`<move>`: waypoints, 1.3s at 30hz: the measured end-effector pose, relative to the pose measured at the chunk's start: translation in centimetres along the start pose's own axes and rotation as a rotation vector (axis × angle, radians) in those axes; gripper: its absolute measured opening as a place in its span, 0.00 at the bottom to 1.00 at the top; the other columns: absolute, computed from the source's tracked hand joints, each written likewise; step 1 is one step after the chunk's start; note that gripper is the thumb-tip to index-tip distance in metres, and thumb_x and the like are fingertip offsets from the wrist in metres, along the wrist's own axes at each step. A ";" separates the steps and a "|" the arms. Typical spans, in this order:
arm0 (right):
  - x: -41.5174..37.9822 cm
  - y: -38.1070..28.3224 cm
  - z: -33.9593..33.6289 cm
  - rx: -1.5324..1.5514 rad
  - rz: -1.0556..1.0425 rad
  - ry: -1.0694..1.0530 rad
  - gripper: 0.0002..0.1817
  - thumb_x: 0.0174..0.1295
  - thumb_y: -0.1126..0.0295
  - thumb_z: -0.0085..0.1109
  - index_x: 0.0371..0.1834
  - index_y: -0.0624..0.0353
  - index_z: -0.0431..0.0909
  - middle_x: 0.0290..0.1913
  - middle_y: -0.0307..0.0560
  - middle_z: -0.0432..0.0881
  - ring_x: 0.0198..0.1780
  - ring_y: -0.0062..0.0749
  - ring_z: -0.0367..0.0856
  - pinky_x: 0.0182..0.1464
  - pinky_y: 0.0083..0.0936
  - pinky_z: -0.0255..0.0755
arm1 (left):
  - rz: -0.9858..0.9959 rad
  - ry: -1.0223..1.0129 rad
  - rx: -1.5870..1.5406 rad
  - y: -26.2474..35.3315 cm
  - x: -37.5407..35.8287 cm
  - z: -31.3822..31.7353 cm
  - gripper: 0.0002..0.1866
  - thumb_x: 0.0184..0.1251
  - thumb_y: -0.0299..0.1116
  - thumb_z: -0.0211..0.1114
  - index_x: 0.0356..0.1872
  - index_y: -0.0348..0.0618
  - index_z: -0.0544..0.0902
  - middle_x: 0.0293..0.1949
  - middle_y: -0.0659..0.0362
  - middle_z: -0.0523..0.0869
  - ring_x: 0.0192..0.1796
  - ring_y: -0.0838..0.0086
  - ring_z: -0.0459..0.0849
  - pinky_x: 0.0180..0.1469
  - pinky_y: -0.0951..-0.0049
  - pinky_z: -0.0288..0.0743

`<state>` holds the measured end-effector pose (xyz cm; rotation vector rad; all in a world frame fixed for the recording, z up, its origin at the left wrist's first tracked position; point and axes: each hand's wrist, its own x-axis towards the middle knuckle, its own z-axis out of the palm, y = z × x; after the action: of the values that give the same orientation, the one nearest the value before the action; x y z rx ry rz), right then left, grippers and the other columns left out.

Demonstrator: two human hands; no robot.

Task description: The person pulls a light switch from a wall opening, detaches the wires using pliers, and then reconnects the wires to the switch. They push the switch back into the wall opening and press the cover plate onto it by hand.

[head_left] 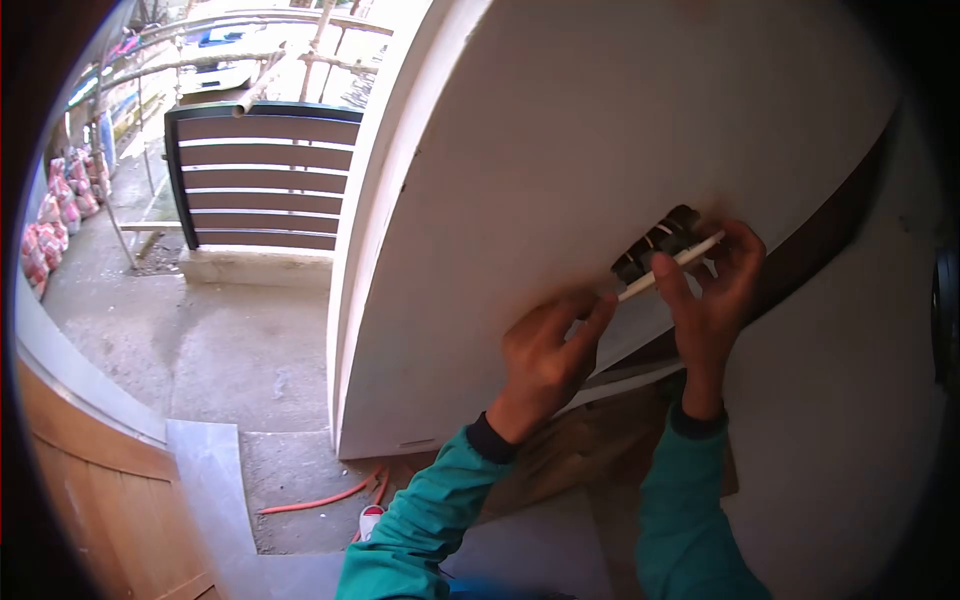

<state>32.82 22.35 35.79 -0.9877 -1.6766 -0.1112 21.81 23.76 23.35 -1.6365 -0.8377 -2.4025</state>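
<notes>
A thin white plate (640, 287), seen nearly edge-on, is held between my two hands in front of a dark rectangular opening (655, 243) in the white wall (530, 150). My left hand (553, 350) pinches its lower left end. At the upper right end, my right hand (715, 295) grips it with the thumb on the near side and fingers behind. Dark parts with pale strips show inside the opening. The plate's face is turned away from view.
Left of the wall, a doorway shows a slatted gate (265, 178), wooden poles, and filled sacks (50, 235). An orange hose (315, 505) lies on the floor near a red and white shoe (370, 520). A wooden door (100, 490) stands at lower left.
</notes>
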 end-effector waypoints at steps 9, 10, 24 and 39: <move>-0.3 -0.5 -1.6 0.027 -0.001 -0.056 0.40 0.50 0.67 0.77 0.62 0.62 0.62 0.56 0.52 0.69 0.57 0.36 0.74 0.56 0.34 0.76 | -0.014 -0.033 -0.106 0.2 -0.6 0.1 0.22 0.42 0.17 0.68 0.43 0.46 0.88 0.30 0.60 0.86 0.28 0.70 0.84 0.28 0.73 0.78; -0.3 -0.5 -1.7 0.019 -0.003 -0.057 0.40 0.50 0.67 0.77 0.62 0.62 0.62 0.56 0.52 0.69 0.57 0.36 0.74 0.56 0.34 0.76 | -0.007 -0.034 -0.112 0.1 -0.6 0.0 0.22 0.42 0.18 0.68 0.43 0.46 0.89 0.30 0.60 0.86 0.28 0.71 0.84 0.28 0.73 0.78; -1.3 -0.9 -1.5 0.104 0.048 0.059 0.42 0.48 0.70 0.80 0.65 0.66 0.63 0.60 0.53 0.70 0.56 0.35 0.75 0.51 0.27 0.80 | -0.085 0.021 -0.250 0.4 0.9 -0.4 0.12 0.45 0.19 0.73 0.32 0.45 0.88 0.28 0.61 0.85 0.27 0.72 0.84 0.27 0.72 0.76; 0.0 0.7 3.2 -0.134 -0.224 0.189 0.45 0.35 0.54 0.86 0.55 0.61 0.70 0.52 0.47 0.69 0.46 0.32 0.77 0.35 0.24 0.79 | 0.154 -0.359 0.176 -0.4 6.5 -4.9 0.17 0.50 0.26 0.76 0.43 0.47 0.87 0.33 0.60 0.88 0.32 0.69 0.87 0.33 0.70 0.80</move>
<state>30.82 24.50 34.31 -0.8565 -1.6151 -0.4571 14.89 22.99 27.67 -2.0071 -0.9042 -1.9039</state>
